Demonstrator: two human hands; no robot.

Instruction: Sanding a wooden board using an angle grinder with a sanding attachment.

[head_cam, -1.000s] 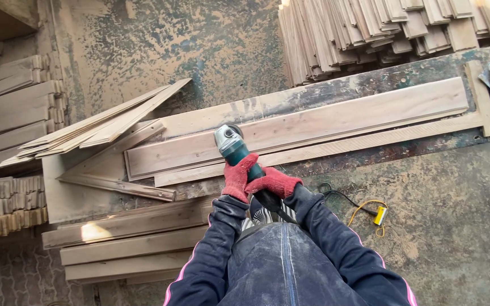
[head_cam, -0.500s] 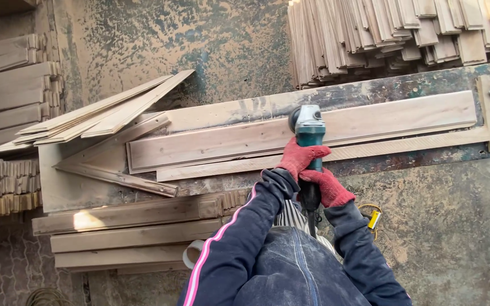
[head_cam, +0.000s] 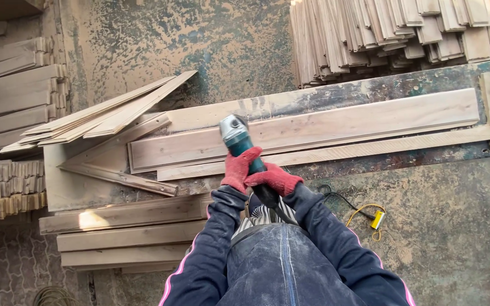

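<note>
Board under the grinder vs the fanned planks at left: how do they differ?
The long board lies flat on the bench, one piece, under the grinder; the fanned planks are several thin strips, overlapping and angled. The long board looks wider and paler. Both are bare wood.

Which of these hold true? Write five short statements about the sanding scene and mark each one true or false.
1. Both hands wear red gloves. True: the left hand and right hand are both in red gloves.
2. Only one hand holds the angle grinder. False: both hands grip its teal body.
3. The grinder's head is on the long pale plank. True: it sits at the plank's left part.
4. A yellow connector lies on the dusty ground right of the person. True.
5. The thin slats to the left stand upright. False: they lie fanned out, nearly flat.
</note>
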